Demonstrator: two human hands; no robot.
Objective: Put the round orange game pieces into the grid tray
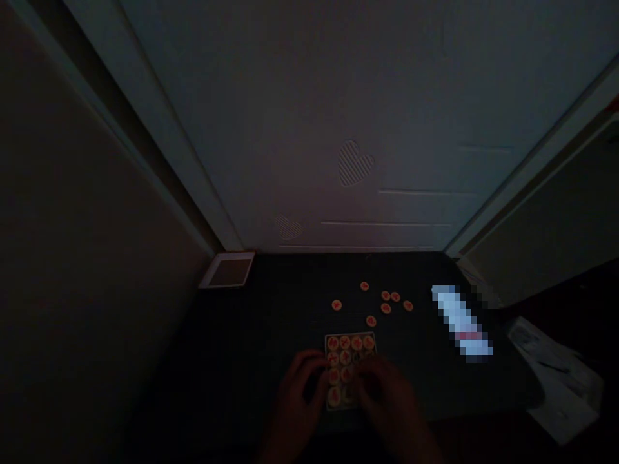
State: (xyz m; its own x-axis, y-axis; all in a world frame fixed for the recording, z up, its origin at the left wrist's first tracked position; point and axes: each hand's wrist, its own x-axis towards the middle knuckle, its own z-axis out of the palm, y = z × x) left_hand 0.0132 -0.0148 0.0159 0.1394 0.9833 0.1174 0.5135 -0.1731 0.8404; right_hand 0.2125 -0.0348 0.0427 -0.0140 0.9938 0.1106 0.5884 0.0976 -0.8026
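In dim light, a shallow tray of round Chinese chess pieces with red markings sits near the front of the dark table. My left hand curls its fingers and thumb against the tray's left edge, steadying it. Over the tray's right half, my right hand has its fingertips pinched together at the pieces; whatever is between them is hidden. A Chinese chess piece lies in the lower left corner of the tray. Behind the tray, several loose pieces are scattered, among them one piece at the left and another piece close to the tray.
At the back left corner lies a pale-rimmed rectangular box or lid. A bright pixelated object rests on the table's right side. Beyond the right edge are white papers or packaging. A white panel with embossed hearts rises behind the table.
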